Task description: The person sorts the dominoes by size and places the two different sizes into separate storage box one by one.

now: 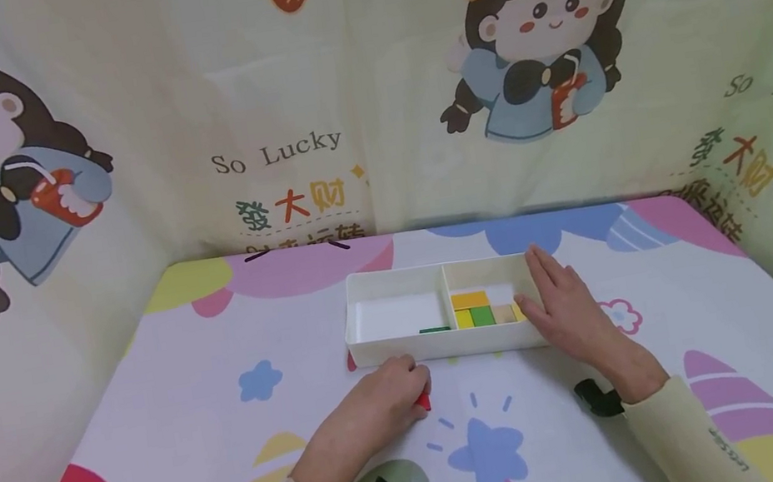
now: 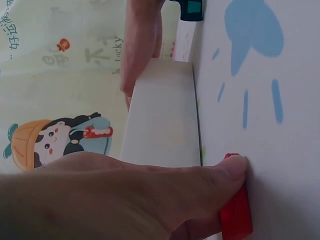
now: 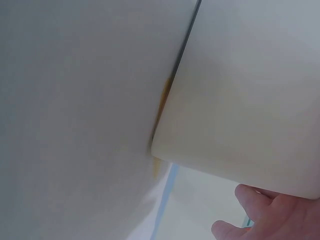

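My left hand (image 1: 386, 397) is close over the table just in front of a white box. Its thumb and fingers pinch a small red block (image 2: 236, 217), which lies low against the table surface in the left wrist view. The white two-compartment box (image 1: 404, 349) has its long side toward me. My right hand (image 1: 569, 317) rests at the box's right end, fingers extended along the end wall and thumb over the front rim. In the right wrist view, fingertips (image 3: 252, 200) show past the box's edge.
The right compartment holds several flat blocks, among them an orange block (image 1: 469, 300) and a green block (image 1: 482, 316). A dark green piece (image 1: 434, 330) lies in the left compartment. A patterned cloth (image 1: 179, 417) covers the table; a printed curtain (image 1: 409, 145) hangs behind it.
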{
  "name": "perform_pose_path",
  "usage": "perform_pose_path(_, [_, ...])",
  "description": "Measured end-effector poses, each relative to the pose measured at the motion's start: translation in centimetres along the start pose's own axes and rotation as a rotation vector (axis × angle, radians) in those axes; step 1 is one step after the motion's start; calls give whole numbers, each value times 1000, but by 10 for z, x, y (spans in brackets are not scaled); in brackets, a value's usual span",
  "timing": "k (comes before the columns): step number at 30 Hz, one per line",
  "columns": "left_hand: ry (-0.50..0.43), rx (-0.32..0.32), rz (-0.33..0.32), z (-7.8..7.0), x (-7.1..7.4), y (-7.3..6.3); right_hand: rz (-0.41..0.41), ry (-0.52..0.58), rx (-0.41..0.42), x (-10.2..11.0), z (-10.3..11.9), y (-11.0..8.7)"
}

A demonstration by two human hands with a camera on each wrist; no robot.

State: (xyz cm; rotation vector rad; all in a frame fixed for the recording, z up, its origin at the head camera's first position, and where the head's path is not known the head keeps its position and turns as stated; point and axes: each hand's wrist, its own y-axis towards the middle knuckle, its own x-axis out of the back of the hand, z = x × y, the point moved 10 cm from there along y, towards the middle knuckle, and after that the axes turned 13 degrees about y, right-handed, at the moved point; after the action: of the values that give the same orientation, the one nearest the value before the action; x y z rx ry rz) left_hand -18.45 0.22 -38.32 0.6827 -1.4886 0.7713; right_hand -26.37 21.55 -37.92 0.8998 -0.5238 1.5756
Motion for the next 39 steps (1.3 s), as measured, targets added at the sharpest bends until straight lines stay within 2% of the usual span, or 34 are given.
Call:
perform_pose_path(8, [9,-22,-5,1,0,2,22,8,-12,-1,0,-1])
perform_pose_path(15, [15,-54,-47,0,4,5,13,14,-6,1,1,-1])
perform_pose_path(23, [-33,-103,-14,-4,6,6,15,19,-5,1,1,-1])
perform_pose_path(32, [-55,-159,-16,-5,14,2,25,13,-14,2,1,0])
perform_pose_path(39, [-86,-197,-46,-6,33,-1,15,27,-15,1,-1,0])
